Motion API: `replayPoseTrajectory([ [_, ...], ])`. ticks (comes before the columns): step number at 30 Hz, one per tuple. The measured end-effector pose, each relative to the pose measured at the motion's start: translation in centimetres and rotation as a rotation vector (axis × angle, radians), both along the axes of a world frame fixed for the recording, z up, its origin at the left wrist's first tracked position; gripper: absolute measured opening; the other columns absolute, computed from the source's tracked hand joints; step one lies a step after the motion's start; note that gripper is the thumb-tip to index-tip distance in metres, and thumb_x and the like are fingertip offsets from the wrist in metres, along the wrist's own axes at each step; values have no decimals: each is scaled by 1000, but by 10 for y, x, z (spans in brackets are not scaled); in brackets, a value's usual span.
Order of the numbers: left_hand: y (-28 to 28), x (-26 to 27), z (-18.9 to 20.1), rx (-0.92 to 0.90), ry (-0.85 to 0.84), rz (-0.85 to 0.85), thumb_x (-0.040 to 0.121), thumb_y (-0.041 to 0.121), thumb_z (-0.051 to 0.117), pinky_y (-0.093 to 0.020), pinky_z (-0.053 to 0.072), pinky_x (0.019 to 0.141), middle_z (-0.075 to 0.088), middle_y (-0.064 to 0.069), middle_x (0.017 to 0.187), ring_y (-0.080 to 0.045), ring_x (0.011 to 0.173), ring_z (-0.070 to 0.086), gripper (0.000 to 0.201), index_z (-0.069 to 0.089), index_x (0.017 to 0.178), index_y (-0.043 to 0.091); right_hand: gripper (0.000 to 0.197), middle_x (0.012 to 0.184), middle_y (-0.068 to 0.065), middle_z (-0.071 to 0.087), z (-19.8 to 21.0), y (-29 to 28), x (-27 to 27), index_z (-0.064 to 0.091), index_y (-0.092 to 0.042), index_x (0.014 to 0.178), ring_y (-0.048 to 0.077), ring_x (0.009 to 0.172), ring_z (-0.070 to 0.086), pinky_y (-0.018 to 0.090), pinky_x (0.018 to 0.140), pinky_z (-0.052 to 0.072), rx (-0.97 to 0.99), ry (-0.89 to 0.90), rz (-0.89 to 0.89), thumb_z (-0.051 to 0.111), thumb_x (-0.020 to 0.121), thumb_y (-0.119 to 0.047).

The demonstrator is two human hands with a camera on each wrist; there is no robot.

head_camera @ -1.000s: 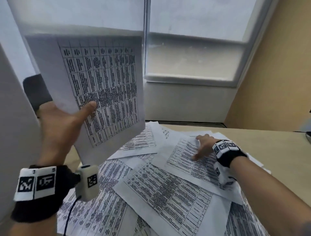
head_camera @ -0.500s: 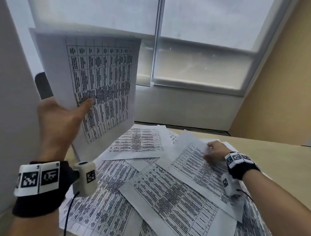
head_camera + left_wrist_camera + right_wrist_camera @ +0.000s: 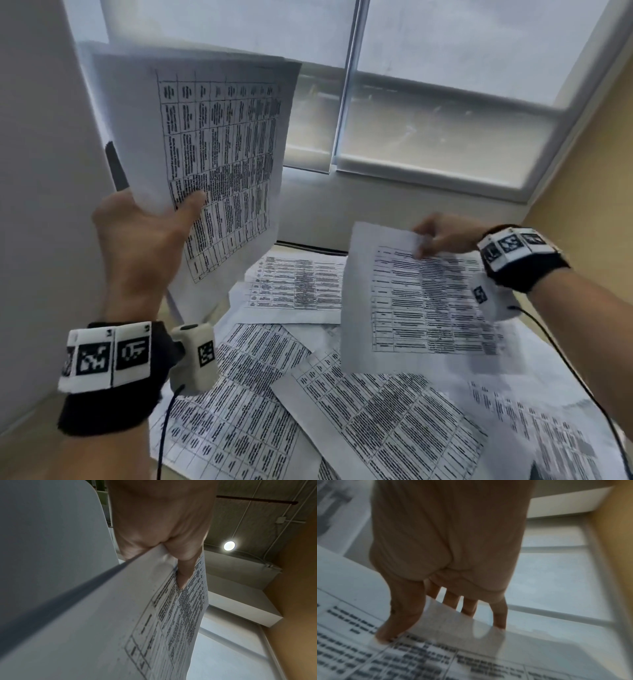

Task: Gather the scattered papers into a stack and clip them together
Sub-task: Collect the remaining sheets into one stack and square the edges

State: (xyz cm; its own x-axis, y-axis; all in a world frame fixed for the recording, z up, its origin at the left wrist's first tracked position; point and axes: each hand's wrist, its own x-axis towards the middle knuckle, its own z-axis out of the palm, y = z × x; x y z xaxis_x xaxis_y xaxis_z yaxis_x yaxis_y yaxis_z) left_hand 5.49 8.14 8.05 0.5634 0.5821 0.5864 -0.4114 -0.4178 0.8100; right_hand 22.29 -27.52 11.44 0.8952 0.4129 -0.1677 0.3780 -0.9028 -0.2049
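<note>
the left hand (image 3: 144, 240) is holding a bundle of papers (image 3: 212, 154) upright in the upper left of the head view, thumb pressing across the printed face and the other fingers hidden behind, so the sheets are being pinched near their lower edge. held high like this, the bundle is probably being kept clear of the table while more sheets are added to it. in the left wrist view the thumb (image 3: 185, 566) is lying over the print and the bundle's edge is showing as a thick grey band, so it is more than one sheet, though how many i cannot tell.

the right hand (image 3: 442, 236) is lifting a single sheet (image 3: 418, 301) at centre right of the head view, gripping it by its top edge; in the right wrist view the thumb is sitting on top and the other fingers (image 3: 469, 605) are showing through from beneath. the sheet is hanging free above the loose papers (image 3: 376, 431) that are lying overlapped across the lower half of the frame, and it looks ready to go to the bundle.

the table is almost wholly covered, and no clip is showing anywhere; it may be lying under the sheets or out of frame. the print is too blurred to read, and a dark shape (image 3: 116, 168) behind the bundle is partly hidden and hard to name.
</note>
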Motion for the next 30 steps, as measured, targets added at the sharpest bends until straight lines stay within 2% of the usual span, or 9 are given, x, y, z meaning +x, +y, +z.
replayPoseTrajectory([
  [4, 8, 2, -1, 20, -12, 10, 83, 18, 76, 3, 40, 54, 54, 45, 52, 26, 56, 55, 16, 68, 96, 16, 20, 59, -5, 55, -47, 91, 39, 58, -20, 59, 17, 62, 53, 27, 64, 43, -87, -79, 41, 71, 74, -18],
  [9, 16, 4, -6, 14, -38, 36, 82, 18, 77, 2, 40, 51, 63, 21, 71, 25, 53, 54, 19, 68, 98, 16, 30, 56, -1, 50, -104, 156, 73, 47, -18, 50, 21, 65, 48, 24, 62, 38, -82, -29, 51, 65, 73, -12],
  [11, 17, 2, -6, 9, -35, 45, 82, 17, 77, 2, 38, 48, 57, 34, 50, 25, 49, 53, 13, 67, 91, 18, 30, 59, -2, 57, -121, 167, 82, 52, -22, 51, 21, 69, 56, 22, 62, 39, -83, 11, 52, 69, 72, -11],
  [16, 16, 3, -8, 49, -53, 33, 84, 12, 75, 1, 28, 39, 45, 31, 34, 15, 34, 44, 39, 53, 53, 19, 16, 90, 5, 67, -128, 180, 91, 70, -15, 87, 20, 86, 58, 30, 76, 45, -106, 68, 77, 77, 73, -17],
  [18, 18, 5, -10, 60, -51, 28, 83, 12, 75, 1, 29, 41, 46, 33, 36, 16, 35, 44, 35, 57, 54, 11, 11, 82, 5, 64, -126, 182, 93, 67, -16, 77, 20, 78, 56, 26, 66, 42, -118, 66, 91, 76, 72, -14],
  [21, 25, 9, -13, 93, -60, 0, 82, 15, 77, 1, 39, 49, 54, 42, 50, 19, 49, 55, 31, 59, 66, 34, 19, 69, 6, 59, -127, 184, 97, 58, -16, 59, 20, 68, 53, 22, 53, 39, -117, 19, 68, 70, 70, -7],
  [23, 29, 8, -12, 89, -79, -10, 82, 16, 77, 1, 43, 56, 56, 46, 57, 21, 58, 59, 26, 63, 76, 38, 11, 72, 8, 62, -126, 187, 97, 64, -14, 65, 21, 71, 58, 23, 57, 43, -101, -6, 49, 70, 70, -6],
  [26, 33, 7, -13, 93, -59, 3, 82, 17, 77, 1, 39, 50, 54, 44, 52, 21, 51, 55, 10, 69, 79, 20, 15, 90, 13, 72, -126, 189, 95, 71, -4, 87, 26, 85, 66, 32, 72, 52, -132, -86, 83, 73, 73, -9],
  [30, 34, 2, -10, 128, -45, 77, 83, 18, 76, 0, 28, 41, 47, 34, 39, 14, 36, 43, 50, 39, 52, 32, 5, 94, 16, 71, -130, 186, 88, 66, -6, 80, 32, 90, 66, 41, 80, 55, -163, -141, 180, 67, 77, -9],
])
